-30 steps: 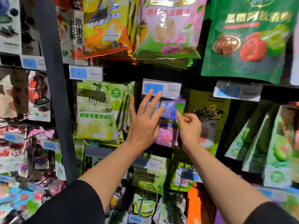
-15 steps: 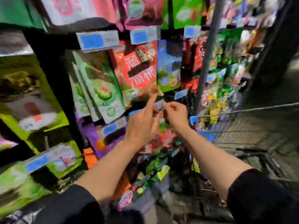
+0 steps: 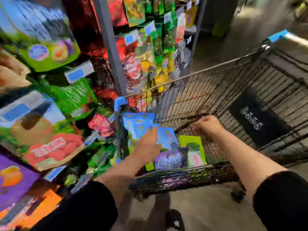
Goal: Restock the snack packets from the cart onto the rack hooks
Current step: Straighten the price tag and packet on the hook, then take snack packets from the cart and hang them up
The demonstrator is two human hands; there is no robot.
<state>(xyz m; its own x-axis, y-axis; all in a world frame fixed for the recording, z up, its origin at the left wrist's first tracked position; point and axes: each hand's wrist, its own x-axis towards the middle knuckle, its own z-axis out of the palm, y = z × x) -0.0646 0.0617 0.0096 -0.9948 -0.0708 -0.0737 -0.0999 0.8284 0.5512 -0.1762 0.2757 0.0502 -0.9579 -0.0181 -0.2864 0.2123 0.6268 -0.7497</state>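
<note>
Reaching into cart (image 3: 191, 77), left hand (image 3: 148, 145) touches blurred, unreadable blue packet (image 3: 141, 124).

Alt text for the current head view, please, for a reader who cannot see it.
Both hands reach into a wire shopping cart: the left hand rests on a blue snack packet, the right hand curled and blurred, its grip unclear. A rack of hanging packets fills the left.
</note>
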